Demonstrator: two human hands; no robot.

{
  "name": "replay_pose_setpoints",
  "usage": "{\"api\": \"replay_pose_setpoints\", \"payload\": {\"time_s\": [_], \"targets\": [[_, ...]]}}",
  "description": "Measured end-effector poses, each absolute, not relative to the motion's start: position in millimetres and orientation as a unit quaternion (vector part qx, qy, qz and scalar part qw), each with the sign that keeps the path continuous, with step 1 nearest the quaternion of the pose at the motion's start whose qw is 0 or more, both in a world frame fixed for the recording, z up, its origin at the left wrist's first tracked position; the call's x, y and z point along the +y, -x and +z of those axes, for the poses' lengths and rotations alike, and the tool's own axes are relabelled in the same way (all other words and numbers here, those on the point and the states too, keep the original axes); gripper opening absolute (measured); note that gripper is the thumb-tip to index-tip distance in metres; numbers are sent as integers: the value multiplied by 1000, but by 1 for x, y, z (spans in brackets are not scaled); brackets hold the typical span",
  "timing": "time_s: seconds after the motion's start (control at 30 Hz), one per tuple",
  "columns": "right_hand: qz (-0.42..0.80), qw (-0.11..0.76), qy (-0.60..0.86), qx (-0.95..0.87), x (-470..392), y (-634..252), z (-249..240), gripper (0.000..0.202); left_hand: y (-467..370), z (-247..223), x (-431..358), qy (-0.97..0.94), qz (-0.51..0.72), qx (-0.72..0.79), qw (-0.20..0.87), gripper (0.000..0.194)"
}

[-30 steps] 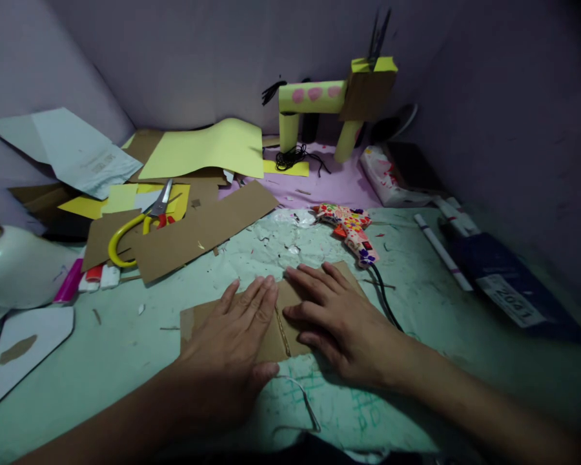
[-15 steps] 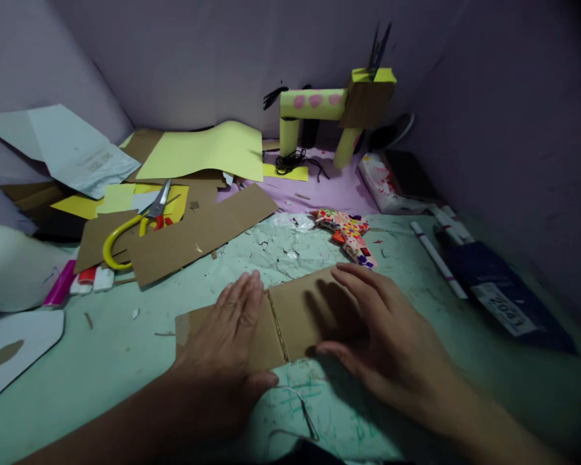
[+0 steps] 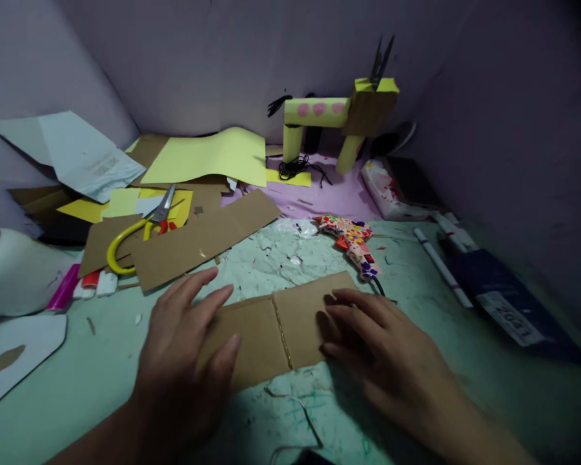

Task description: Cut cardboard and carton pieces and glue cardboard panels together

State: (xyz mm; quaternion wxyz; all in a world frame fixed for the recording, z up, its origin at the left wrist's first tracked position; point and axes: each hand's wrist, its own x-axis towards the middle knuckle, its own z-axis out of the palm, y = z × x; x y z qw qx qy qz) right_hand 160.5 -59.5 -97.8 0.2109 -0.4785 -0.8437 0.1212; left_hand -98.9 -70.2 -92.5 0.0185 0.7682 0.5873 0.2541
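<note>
A piece of brown cardboard (image 3: 252, 339) lies flat in front of me, crossed by a seam with a shiny line like glue. Over its left end is my left hand (image 3: 186, 349), open with fingers and thumb apart. My right hand (image 3: 387, 355) curves at the right end, fingers parted and holding nothing; whether its fingertips touch the cardboard I cannot tell. Just beyond the cardboard rests a glue gun (image 3: 351, 236) with a floral pattern, its dark cord running toward my right hand.
Scissors (image 3: 140, 232) with yellow handles lie on cardboard strips (image 3: 203, 239) at the left. Behind stands a yellow tube animal (image 3: 314, 113) beside yellow paper (image 3: 208, 155). Markers (image 3: 443, 268) and a blue pouch (image 3: 508, 290) are at the right. A thin wire-like strip (image 3: 305, 413) lies nearest me.
My left hand has lifted off the cardboard's middle and moved left, its fingers spreading. My right hand has shifted slightly down, its fingers drawn closer together. The view has tilted slightly.
</note>
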Motion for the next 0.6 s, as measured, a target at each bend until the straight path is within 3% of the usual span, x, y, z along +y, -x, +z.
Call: {"api": "replay_pose_setpoints", "payload": {"time_s": [0.17,0.4,0.6], "targets": [[64,194,522,-828,-63,-173,-99,44,120,-104,-84,-787,193,586,-17,61],[26,153,540,-827,-74,-167,-107,46,127,-120,-98,-802,139,580,36,79],[40,168,547,-819,-71,-168,-110,49,115,-116,-95,-803,163,565,103,71]]}}
